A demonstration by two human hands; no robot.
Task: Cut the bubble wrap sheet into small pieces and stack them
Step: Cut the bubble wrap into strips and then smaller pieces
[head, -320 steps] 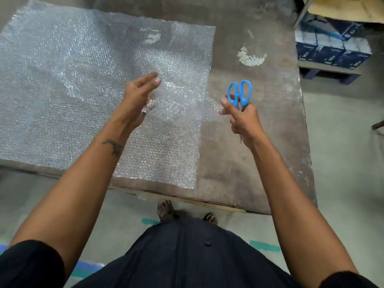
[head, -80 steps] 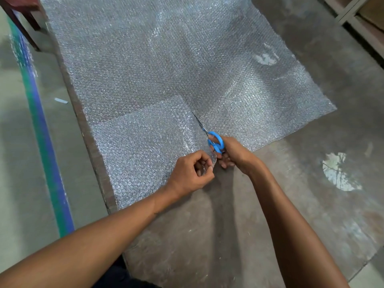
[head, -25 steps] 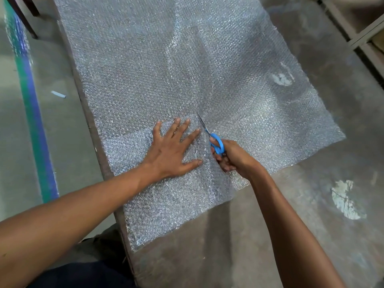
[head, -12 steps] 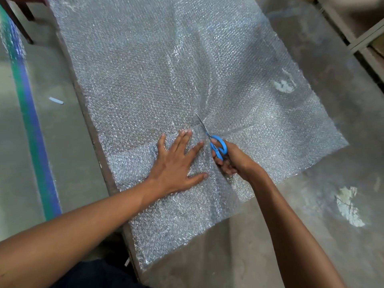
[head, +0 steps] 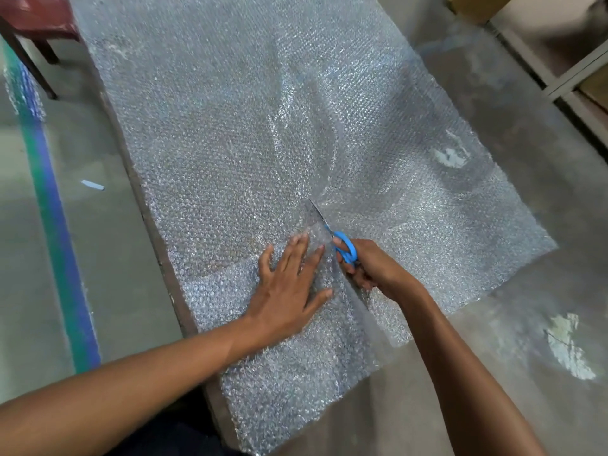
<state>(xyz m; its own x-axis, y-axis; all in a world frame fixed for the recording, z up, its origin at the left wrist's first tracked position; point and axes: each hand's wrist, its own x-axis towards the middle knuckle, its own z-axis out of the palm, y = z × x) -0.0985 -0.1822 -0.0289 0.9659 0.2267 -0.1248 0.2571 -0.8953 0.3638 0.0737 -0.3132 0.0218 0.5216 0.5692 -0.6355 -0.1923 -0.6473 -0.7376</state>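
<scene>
— Grey, worn and stained: that is the table (head: 513, 373) top, with pale patches where the surface has flaked. What covers it?

— Bubble wrap sheet (head: 230, 133), clear and glinting, spread over most of the table from the far end to the near left edge. It puckers into folds near the middle, where the cut ends.

— And the nearer layer?

— A smaller cut piece (head: 296, 390) of the same wrap lies on the near left part, looking denser and whiter than the sheet beside it. Its near end reaches the table's edge.

— Where are the hands?

— The left hand (head: 289, 291) lies flat on the wrap, fingers straight and spread, pressing it down just left of the cut line. The right hand (head: 375, 268) is just beside it, fingers curled through the handles of the blue scissors (head: 342, 245), gripping them.

— The blades?

— Thin and grey, pointing away from the person into the sheet; the tip sits where the folds meet. I cannot tell how far apart they stand.

— Anything off the table?

— Green and blue floor tape (head: 56, 232) runs along the floor at the left, with a small white scrap (head: 92, 184) lying near it.
</scene>
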